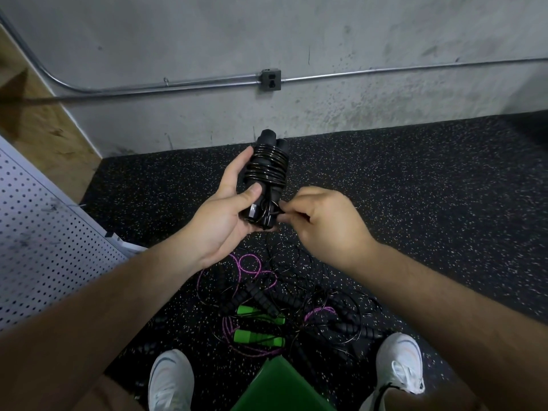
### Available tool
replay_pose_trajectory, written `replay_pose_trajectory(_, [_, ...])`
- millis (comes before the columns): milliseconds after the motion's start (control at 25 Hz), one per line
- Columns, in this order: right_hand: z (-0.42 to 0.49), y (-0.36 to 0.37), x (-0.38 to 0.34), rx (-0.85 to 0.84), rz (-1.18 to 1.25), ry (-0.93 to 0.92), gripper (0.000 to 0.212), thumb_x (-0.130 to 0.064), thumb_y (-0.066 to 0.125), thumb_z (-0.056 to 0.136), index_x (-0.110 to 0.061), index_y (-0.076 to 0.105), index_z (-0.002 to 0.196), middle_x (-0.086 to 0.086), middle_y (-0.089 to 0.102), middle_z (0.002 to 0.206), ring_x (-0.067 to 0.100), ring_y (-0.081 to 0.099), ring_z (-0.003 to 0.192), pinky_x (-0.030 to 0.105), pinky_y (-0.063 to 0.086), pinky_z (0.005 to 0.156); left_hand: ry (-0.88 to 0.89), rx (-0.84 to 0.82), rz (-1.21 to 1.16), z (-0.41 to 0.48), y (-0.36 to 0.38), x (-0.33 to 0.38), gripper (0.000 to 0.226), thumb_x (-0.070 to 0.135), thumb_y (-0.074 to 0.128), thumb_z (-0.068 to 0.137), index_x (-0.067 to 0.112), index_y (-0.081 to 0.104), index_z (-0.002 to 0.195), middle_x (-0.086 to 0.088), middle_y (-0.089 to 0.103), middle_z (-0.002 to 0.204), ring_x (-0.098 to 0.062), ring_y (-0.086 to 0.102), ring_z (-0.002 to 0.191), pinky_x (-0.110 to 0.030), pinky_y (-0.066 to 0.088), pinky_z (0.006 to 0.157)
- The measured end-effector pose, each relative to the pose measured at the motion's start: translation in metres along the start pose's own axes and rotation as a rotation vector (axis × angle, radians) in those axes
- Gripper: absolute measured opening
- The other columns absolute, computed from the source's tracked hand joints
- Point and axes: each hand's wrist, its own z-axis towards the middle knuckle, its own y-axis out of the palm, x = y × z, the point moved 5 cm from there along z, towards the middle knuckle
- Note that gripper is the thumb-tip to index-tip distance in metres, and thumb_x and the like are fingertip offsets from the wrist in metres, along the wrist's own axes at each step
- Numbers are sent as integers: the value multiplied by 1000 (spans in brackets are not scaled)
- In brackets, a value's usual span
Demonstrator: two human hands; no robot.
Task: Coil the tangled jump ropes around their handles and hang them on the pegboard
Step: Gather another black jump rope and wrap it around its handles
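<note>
My left hand (225, 212) grips a black jump rope (268, 164) whose two handles lie side by side with the thin cord wound tightly around them. My right hand (320, 221) pinches the loose end of that cord at the bundle's lower end. On the floor below lies a tangled pile of jump ropes (284, 304): black foam handles, thin black cords, a purple cord (252, 265) and a pair of green handles (258, 336). The white pegboard (44, 241) stands at the left.
Speckled black rubber flooring (415, 188) meets a concrete wall with a metal conduit and an outlet box (270, 80). My two white shoes (170, 381) flank a green object (281, 387) at the bottom. A wooden panel (32, 114) stands behind the pegboard.
</note>
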Motion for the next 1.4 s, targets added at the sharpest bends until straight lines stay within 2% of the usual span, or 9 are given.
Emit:
replay_pose_trajectory(200, [-8,10,8,76,351,352,3,-16,77,87,-14,79,86,-8,69,84,12,67,73,39,58,72,1,25,19,-1,1,1,63,16,49,99,47,32,151,-8,54,147,-30,61,125,-44,57,89])
replay_pose_trajectory(400, [-3,3,2,84,253,282,5,-17,78,86,-14,80,90,-8,68,84,5,64,73,21,52,70,-4,26,105,-5,6,-1,59,16,39,106,49,23,153,-5,52,148,-27,59,126,-47,53,101])
replay_pose_trajectory(560, [-1,6,-2,27,148,280,6,-23,76,88,-18,79,88,-12,65,82,0,57,71,8,40,65,-19,-10,92,-7,3,0,77,12,53,94,51,22,153,-5,48,151,-23,56,129,-38,53,101])
replay_pose_trajectory(680, [-1,7,-7,7,193,306,8,-20,73,89,-16,77,83,-7,67,78,6,61,69,18,46,62,-31,-70,152,-9,1,-2,98,4,63,82,53,17,153,-1,46,151,-15,54,133,-34,47,108])
replay_pose_trajectory(800, [0,9,-20,14,50,122,13,-10,65,87,-8,72,77,1,63,74,16,58,69,34,49,63,-48,-67,155,-9,3,-7,101,5,64,81,52,15,154,3,50,146,-7,58,127,-29,51,101])
replay_pose_trajectory(920, [2,10,-14,54,151,75,11,-5,67,89,-7,77,93,1,64,86,13,59,80,23,50,73,-35,-4,62,-4,0,-4,97,1,62,81,49,20,154,-5,57,143,-14,59,127,-32,55,96])
replay_pose_trajectory(1080, [0,12,-5,-7,267,78,38,-4,67,93,-8,66,130,0,56,108,9,56,102,14,44,93,-10,38,-10,2,-6,4,94,0,62,82,47,24,154,-13,55,144,-25,62,125,-47,57,91])
replay_pose_trajectory(1240, [0,1,4,75,249,137,17,-13,75,89,-12,75,106,-7,63,96,1,60,89,16,48,81,-3,-18,-14,4,-8,5,93,1,66,84,49,26,153,-14,54,144,-31,62,120,-45,57,83])
replay_pose_trajectory(1400, [4,1,-7,146,231,75,9,-3,72,85,-9,77,89,-2,65,88,6,62,80,21,51,71,-50,-50,41,-1,3,-14,96,5,69,83,48,22,154,1,56,145,-18,56,132,-43,54,99])
